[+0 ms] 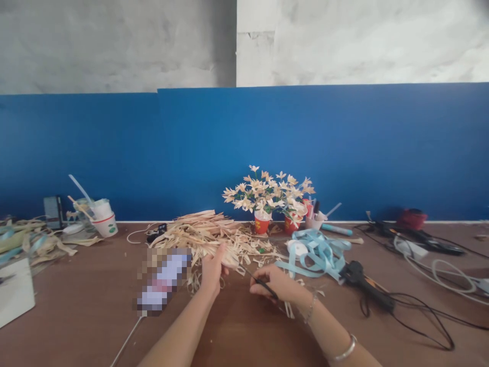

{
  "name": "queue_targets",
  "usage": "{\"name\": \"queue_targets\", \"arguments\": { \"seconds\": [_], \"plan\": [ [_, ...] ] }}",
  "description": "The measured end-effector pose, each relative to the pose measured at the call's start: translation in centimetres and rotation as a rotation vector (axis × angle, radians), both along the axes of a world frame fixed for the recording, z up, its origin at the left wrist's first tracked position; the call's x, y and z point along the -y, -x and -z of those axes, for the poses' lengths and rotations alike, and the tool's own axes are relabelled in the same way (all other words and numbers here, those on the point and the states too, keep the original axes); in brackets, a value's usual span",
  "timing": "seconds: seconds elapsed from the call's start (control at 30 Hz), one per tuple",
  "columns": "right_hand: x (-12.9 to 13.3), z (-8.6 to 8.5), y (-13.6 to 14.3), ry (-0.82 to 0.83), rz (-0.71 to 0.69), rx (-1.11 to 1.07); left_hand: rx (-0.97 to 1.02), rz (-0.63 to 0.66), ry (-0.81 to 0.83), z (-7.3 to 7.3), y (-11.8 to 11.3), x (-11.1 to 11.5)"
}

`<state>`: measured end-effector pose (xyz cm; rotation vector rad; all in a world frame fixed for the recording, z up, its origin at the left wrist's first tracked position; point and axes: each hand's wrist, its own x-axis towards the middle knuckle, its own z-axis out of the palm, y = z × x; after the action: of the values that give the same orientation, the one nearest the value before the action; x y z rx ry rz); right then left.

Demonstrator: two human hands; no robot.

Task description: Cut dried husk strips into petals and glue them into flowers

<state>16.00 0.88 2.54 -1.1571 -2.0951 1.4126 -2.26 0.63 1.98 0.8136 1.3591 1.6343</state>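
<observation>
My left hand [212, 271] is closed on a pale dried husk strip [229, 259], pinched between thumb and fingers. My right hand [278, 283] grips a pair of scissors [270, 289] with dark handles, their blades pointing left at the husk strip. Whether the blades touch the strip I cannot tell. Just behind my left hand lies a loose heap of dried husks [198, 229], with scraps scattered to its right. Beyond it, artificial cream flowers [263, 191] stand in red paper cups [262, 223]. Pale blue ribbon [324, 250] lies tangled behind my right hand.
A phone [164, 283] on a cable lies left of my left arm. A black glue gun [369, 290] and tangled cords [420, 306] occupy the right side. A white cup [106, 224] with sticks stands at the back left. A blue partition [153, 153] closes off the table's far edge.
</observation>
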Motion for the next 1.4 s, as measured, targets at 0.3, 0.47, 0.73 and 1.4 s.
{"name": "queue_targets", "arguments": {
  "seconds": [0.3,0.47,0.73,1.4],
  "plan": [
    [0.2,0.2,0.3,0.037,0.014,-0.047,0.031,0.006,0.016,0.4,-0.2,0.1],
    [0.1,0.6,0.5,0.032,0.047,-0.050,0.061,0.015,0.034,0.7,-0.2,0.0],
    [0.1,1.2,1.1,0.042,0.074,-0.075,0.103,0.008,0.048,1.1,-0.6,0.1],
    [0.1,0.6,0.9,0.045,0.046,-0.037,0.133,0.095,-0.011,0.9,-0.3,0.0]
  ]
}}
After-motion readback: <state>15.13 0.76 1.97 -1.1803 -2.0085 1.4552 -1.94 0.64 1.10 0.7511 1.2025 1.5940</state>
